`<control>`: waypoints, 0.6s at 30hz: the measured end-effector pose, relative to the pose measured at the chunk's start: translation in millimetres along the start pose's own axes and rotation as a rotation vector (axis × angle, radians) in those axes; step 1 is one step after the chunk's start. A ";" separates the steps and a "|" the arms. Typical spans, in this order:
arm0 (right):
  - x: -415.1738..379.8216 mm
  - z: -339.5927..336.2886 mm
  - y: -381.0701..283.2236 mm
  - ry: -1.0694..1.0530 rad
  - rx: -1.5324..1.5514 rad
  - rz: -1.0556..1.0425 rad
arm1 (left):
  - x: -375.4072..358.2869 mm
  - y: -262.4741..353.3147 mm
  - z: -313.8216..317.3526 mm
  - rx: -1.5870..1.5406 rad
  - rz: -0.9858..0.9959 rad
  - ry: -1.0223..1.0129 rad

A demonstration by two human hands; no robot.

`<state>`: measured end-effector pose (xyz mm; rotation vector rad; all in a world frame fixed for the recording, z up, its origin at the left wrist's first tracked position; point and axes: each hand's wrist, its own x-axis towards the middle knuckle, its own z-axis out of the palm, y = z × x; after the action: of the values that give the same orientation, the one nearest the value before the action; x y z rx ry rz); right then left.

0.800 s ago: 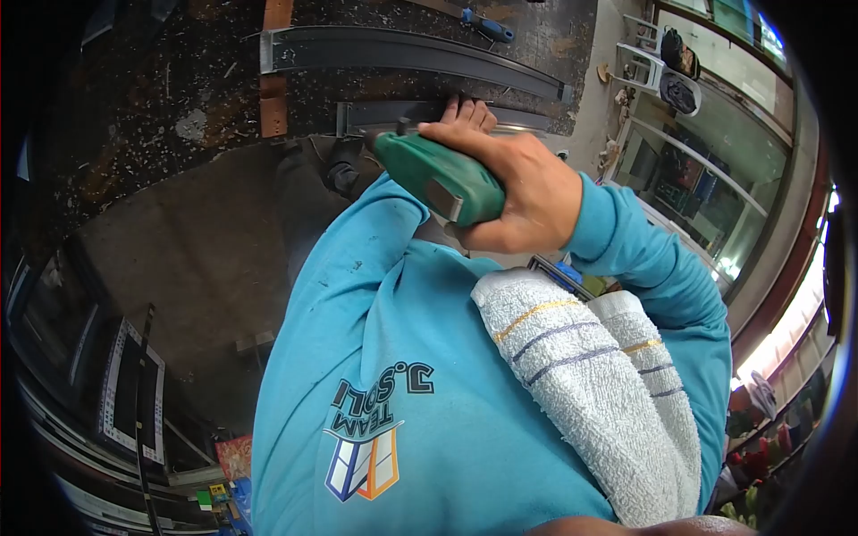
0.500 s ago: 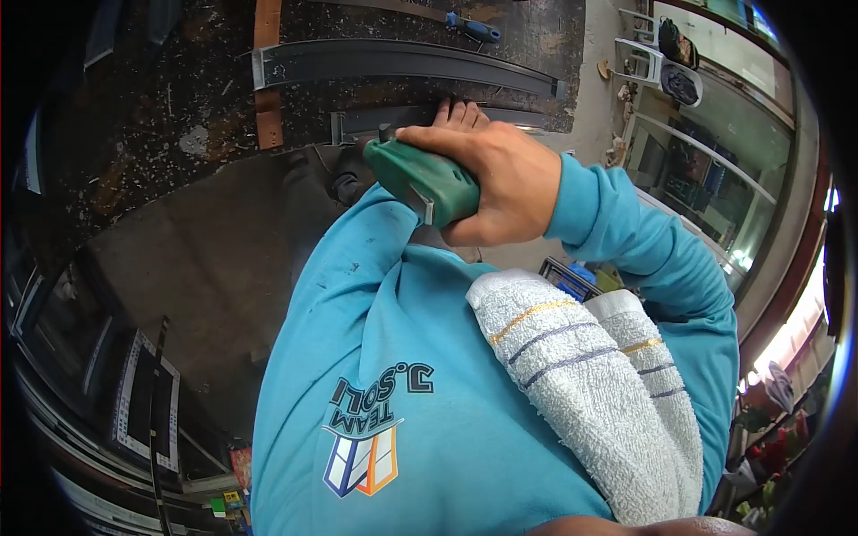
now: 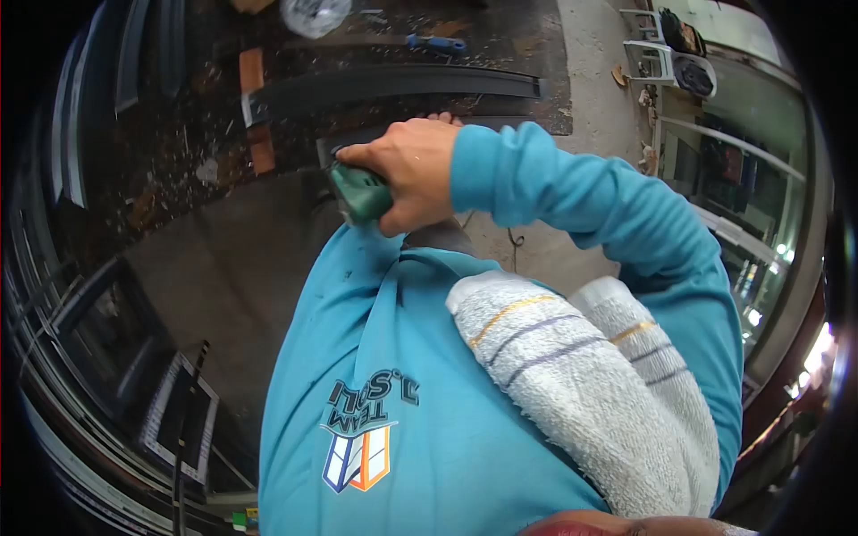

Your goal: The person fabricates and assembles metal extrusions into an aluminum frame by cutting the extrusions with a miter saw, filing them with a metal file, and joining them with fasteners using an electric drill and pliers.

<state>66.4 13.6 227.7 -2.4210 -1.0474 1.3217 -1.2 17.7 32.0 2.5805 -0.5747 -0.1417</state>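
Note:
My right hand (image 3: 416,170) is closed around a green power tool (image 3: 362,192) with a dark front end pointing left; its exact kind is hard to make out. Past it, the fingertips of my left hand (image 3: 444,118) show over a dark metal profile (image 3: 505,125), apparently gripping it; the rest of that hand is hidden behind my right hand. The profile's left end (image 3: 335,147) shows beside the tool. Parallel to it, farther off, lies a longer dark metal profile (image 3: 393,87) on the worn dark table (image 3: 188,134).
A blue-handled tool (image 3: 438,44) and a clear plastic bundle (image 3: 316,13) lie at the back of the table. A brown strip (image 3: 259,147) crosses under the long profile. Frames (image 3: 183,420) stand at left; a white chair (image 3: 652,62) is at right. A towel (image 3: 572,375) hangs on my shoulder.
My right hand and the green tool have shifted left in view. Less of my left hand shows. The camera view has moved, bringing the plastic bundle into sight.

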 end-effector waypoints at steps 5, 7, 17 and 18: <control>-77.1 -25.9 38.8 0.140 0.347 -0.155 | 19.4 8.7 15.3 0.024 -0.078 -0.045; -126.1 -38.5 68.4 0.283 0.425 -0.301 | 29.5 14.8 16.8 0.033 -0.116 -0.069; -181.2 37.6 393.7 0.960 0.483 0.099 | 35.1 23.1 32.4 0.144 -0.069 0.078; -167.6 47.9 419.2 0.999 0.403 0.201 | 33.6 26.3 29.1 0.125 -0.067 0.080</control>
<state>175.4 -411.9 113.0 -2.3795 -0.2382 0.1788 13.6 -30.1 19.4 2.7139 -0.4823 -0.0256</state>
